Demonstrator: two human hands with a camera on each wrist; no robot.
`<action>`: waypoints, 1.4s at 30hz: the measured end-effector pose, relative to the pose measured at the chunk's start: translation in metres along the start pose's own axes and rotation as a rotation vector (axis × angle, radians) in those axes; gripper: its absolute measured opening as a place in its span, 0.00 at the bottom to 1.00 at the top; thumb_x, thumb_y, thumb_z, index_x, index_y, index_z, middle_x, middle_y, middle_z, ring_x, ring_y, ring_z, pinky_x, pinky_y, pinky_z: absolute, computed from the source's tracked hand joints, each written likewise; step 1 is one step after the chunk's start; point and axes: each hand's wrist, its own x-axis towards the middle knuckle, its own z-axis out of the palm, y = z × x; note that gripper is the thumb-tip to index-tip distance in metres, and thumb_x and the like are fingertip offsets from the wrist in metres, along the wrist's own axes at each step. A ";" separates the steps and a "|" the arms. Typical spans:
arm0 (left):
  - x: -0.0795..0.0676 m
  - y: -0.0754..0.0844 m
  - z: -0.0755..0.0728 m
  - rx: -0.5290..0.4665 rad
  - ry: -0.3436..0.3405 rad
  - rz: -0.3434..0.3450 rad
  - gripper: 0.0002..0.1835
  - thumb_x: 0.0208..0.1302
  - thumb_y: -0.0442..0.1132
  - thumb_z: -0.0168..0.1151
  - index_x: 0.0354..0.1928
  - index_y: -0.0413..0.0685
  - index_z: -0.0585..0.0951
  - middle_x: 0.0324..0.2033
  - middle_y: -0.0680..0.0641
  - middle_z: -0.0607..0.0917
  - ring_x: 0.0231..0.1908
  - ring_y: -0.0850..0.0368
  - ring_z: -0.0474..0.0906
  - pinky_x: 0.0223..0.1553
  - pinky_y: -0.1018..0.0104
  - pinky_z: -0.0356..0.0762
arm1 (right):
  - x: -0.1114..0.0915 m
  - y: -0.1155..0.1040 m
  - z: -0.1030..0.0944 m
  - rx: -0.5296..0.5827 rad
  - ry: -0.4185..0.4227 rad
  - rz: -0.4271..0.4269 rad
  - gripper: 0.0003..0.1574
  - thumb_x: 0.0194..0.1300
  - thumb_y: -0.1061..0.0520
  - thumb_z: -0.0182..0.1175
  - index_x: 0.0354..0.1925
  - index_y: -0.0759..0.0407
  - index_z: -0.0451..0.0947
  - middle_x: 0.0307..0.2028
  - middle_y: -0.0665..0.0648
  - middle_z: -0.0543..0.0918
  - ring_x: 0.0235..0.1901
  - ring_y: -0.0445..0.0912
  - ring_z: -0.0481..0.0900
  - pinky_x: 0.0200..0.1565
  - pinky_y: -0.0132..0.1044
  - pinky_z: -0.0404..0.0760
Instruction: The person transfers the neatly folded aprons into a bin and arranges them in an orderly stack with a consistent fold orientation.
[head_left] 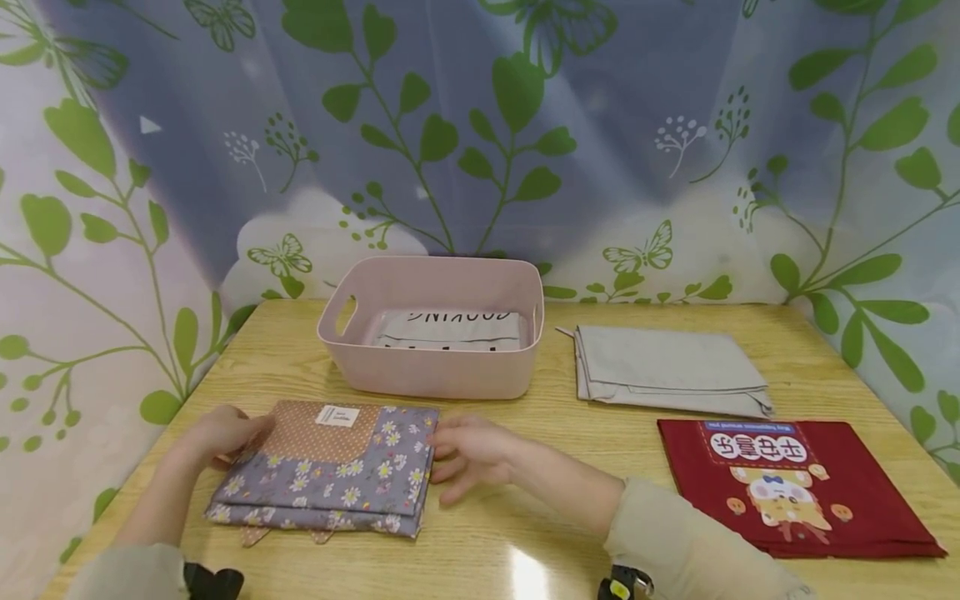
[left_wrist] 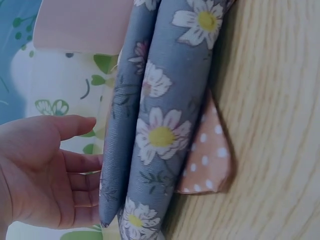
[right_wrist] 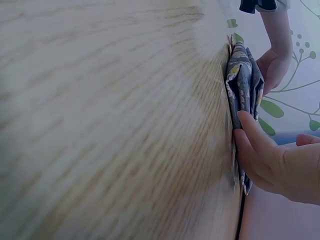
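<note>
A folded grey-purple apron (head_left: 337, 475) with white daisies lies on the table at the left front. It has a brown dotted patch with a white label, and dotted tips poke out from its near edge. My left hand (head_left: 225, 437) is at its left edge, thumb apart from the fingers; in the left wrist view the fingertips reach the folded layers. At the opposite edge, my right hand (head_left: 476, 454) touches the cloth with extended fingers. The right wrist view shows these right fingers (right_wrist: 255, 145) against the side of the stacked folds.
Behind the apron stands a pink plastic basket (head_left: 435, 375) holding a folded pale cloth (head_left: 450, 332) with black lettering. A folded grey cloth (head_left: 667, 362) lies to its right. Nearer the right front is a folded red cloth (head_left: 870, 492) with a cartoon print. A leaf-patterned curtain (head_left: 480, 125) hangs behind.
</note>
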 end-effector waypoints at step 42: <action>-0.001 -0.020 -0.007 -0.307 -0.195 0.020 0.12 0.65 0.38 0.51 0.41 0.33 0.74 0.32 0.46 0.78 0.30 0.54 0.79 0.32 0.57 0.81 | 0.009 0.016 0.027 -0.017 0.237 -0.134 0.33 0.60 0.73 0.50 0.63 0.69 0.57 0.38 0.64 0.78 0.30 0.53 0.80 0.31 0.48 0.82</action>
